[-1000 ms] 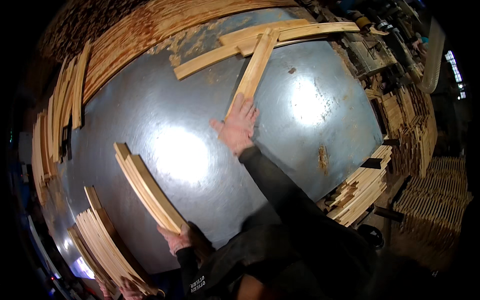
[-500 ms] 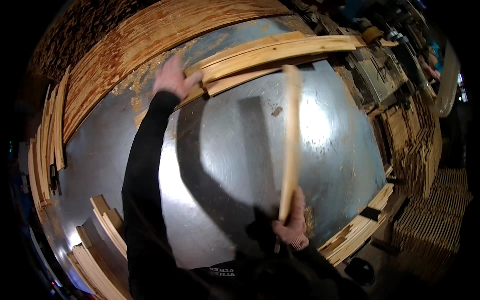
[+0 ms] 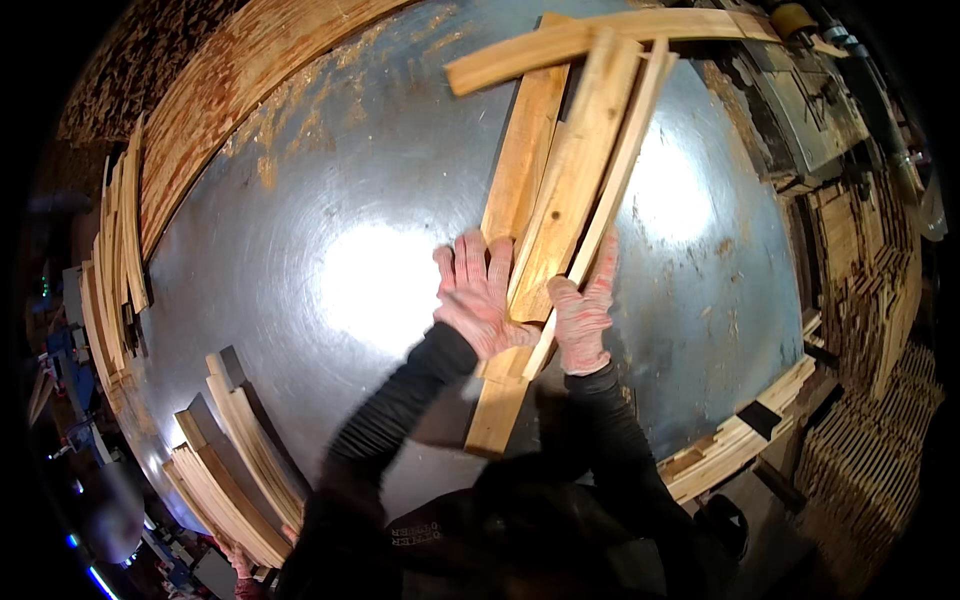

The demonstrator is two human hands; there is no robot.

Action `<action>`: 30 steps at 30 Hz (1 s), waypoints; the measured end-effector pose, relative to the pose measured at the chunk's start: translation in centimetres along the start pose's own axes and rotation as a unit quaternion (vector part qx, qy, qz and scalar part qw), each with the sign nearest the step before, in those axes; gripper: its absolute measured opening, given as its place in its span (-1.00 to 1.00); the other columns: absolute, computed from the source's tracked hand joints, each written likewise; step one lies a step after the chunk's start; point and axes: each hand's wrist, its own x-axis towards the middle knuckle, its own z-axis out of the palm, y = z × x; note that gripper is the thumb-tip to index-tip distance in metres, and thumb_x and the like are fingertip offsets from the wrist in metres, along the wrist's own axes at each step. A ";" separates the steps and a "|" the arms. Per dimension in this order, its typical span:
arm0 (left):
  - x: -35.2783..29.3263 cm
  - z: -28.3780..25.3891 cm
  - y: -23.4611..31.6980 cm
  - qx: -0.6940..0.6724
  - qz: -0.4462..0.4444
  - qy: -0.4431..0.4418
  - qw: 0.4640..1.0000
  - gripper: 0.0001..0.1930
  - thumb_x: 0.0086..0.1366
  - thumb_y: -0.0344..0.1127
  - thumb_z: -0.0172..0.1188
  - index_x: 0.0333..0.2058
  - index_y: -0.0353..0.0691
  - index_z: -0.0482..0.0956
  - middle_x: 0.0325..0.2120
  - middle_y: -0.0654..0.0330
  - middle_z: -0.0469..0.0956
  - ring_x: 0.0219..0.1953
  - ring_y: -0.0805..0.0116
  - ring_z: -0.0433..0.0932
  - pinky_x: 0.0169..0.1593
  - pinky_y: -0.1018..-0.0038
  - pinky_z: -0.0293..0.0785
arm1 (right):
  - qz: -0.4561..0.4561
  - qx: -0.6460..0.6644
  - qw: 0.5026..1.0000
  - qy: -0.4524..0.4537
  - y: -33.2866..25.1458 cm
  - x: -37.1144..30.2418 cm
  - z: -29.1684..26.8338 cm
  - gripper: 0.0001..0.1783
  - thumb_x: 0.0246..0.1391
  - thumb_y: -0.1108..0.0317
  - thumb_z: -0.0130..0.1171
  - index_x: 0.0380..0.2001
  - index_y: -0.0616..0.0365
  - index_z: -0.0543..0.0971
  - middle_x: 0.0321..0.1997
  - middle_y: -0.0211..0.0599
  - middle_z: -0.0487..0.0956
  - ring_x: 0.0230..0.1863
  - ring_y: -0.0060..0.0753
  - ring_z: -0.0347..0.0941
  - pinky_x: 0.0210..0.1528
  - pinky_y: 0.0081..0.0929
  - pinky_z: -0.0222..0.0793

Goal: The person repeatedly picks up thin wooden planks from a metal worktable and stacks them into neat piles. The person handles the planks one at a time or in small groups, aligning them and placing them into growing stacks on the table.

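Note:
Several pale wooden boards lie lengthwise before me on a metal table point(image 3: 260, 300). The middle board point(image 3: 572, 195) has a dark knot and rests over a flatter board point(image 3: 525, 150). A narrow strip point(image 3: 618, 165) lies along its right side. My left hand point(image 3: 477, 295), in a light knit glove, is open with fingers spread against the left side of the boards, thumb reaching across their near part. My right hand point(image 3: 585, 315), gloved alike, lies along the strip's right side, fingers stretched out and thumb over the strip. The boards pass between both hands.
Another board point(image 3: 600, 40) crosses the far ends. Strips are stacked at the near left point(image 3: 235, 500), left edge point(image 3: 115, 270) and near right point(image 3: 740, 430). Plywood point(image 3: 250, 80) borders the far left; machinery point(image 3: 800, 110) stands far right. Another person's hand point(image 3: 236, 558) shows at lower left.
The strip raised in my right hand is now down among the boards. The boards have turned from lying crosswise to pointing toward me. My left hand has come nearer, beside the right.

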 end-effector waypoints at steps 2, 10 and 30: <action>-3.7 1.6 2.8 -0.126 -0.036 0.124 0.984 0.03 -0.21 0.01 0.47 0.21 -0.39 0.20 0.24 -0.38 0.04 0.29 -0.31 0.06 0.30 -0.20 -0.08 | -0.016 0.028 0.997 -0.065 -0.1 -1.1 -1.2 0.04 -0.16 0.57 0.15 0.43 0.09 -0.04 0.45 0.05 0.02 0.45 0.02 -0.03 0.42 -0.27 -0.02; -9.7 0.8 5.7 -0.194 -0.314 0.020 0.929 -0.28 0.09 0.03 0.31 0.06 -0.38 0.27 0.16 -0.22 0.24 0.19 -0.19 0.26 0.21 0.07 0.26 | 0.033 0.102 0.956 -0.275 0.4 -10.9 -4.9 0.08 -0.20 0.64 0.09 0.45 0.07 -0.08 0.36 -0.11 0.21 0.33 -0.21 0.19 0.31 -0.40 0.16; -23.3 -33.9 -34.8 0.153 -0.528 0.431 0.716 -0.42 0.11 0.10 0.22 -0.01 -0.19 0.48 -0.12 -0.12 0.59 -0.03 -0.11 0.55 0.04 0.15 0.43 | -0.087 0.086 0.942 -0.312 -4.0 -14.1 -2.4 0.08 -0.31 0.78 -0.03 0.41 -0.03 0.08 0.38 -0.35 0.19 0.28 -0.34 0.19 0.29 -0.23 0.24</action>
